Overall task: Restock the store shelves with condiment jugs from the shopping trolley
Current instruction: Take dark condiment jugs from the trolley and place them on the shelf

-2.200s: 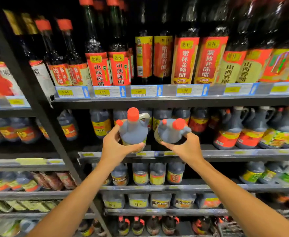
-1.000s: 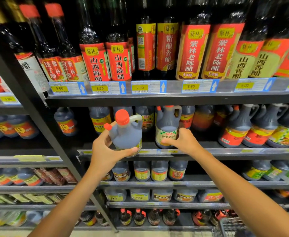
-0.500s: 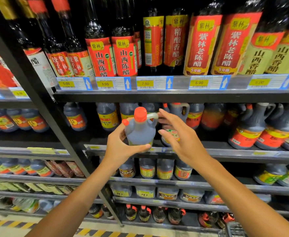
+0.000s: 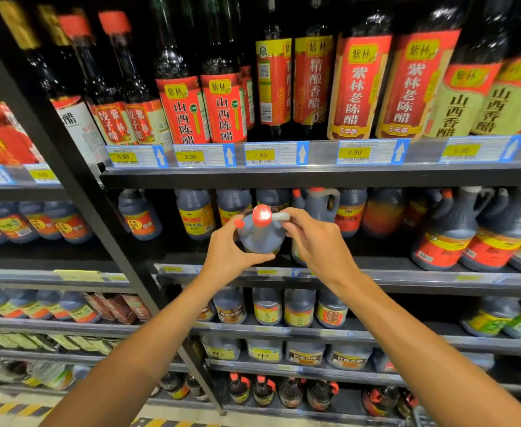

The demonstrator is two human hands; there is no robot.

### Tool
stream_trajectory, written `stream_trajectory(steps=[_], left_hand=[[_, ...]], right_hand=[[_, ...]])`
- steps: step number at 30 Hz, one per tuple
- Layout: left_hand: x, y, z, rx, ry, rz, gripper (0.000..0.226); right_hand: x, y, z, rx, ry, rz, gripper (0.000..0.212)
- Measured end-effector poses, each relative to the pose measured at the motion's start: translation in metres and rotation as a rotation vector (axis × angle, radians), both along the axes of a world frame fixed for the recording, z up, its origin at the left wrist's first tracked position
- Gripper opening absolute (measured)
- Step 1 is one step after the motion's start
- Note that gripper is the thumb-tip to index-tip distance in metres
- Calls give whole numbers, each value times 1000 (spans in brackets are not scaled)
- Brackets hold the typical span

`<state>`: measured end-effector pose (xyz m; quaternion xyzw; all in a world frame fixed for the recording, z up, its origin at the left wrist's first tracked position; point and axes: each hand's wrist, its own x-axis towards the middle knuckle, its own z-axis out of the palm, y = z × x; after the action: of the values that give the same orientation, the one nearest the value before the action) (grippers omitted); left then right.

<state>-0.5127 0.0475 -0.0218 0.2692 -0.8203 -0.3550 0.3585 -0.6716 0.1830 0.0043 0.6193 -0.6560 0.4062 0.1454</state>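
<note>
A person restocking a shop aisle holds a dark condiment jug (image 4: 260, 234) with both hands in front of the middle shelf (image 4: 407, 277), level with the row of similar jugs standing there. The left hand (image 4: 226, 252) cups the jug's body from below and from the left, thumb curled under its base and fingers wrapped round the far side, apparently carrying the weight. The right hand (image 4: 316, 241) comes in from the right, fingertips pinched on the pale handle (image 4: 279, 216) beside the red cap (image 4: 261, 215), a grip that looks meant to steer and steady the jug rather than lift it. The jug is off the shelf, tipped slightly toward the camera so its cap faces up and out.

Just behind the right hand stands 1 jug of the same kind (image 4: 320, 208) at the shelf's front, with a dark gap to its left; the held jug seems bound for that gap, to sit alongside its match. Tall vinegar bottles (image 4: 228, 106) line the shelf above, over yellow price tags (image 4: 260, 155) reading 5.00, 3.90, 7.90 and 8.90. Smaller jars (image 4: 266, 309) fill the lower shelves. The trolley cannot be made out with any certainty. Lowering the jug upright, label outward, looks like the remaining step for this item.
</note>
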Motion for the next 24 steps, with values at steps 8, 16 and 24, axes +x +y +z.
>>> stream_trajectory(steps=[8, 16, 24], left_hand=[[-16, -22, -7, 156, -163, 1, 66], [-25, -35, 2, 241, -160, -62, 89], [-36, -30, -7, 334, -38, -44, 69]], right_hand=[[-8, -18, 1, 112, -50, -101, 20], [0, 9, -6, -165, -356, -46, 31], [-45, 44, -34, -201, -752, -195, 16]])
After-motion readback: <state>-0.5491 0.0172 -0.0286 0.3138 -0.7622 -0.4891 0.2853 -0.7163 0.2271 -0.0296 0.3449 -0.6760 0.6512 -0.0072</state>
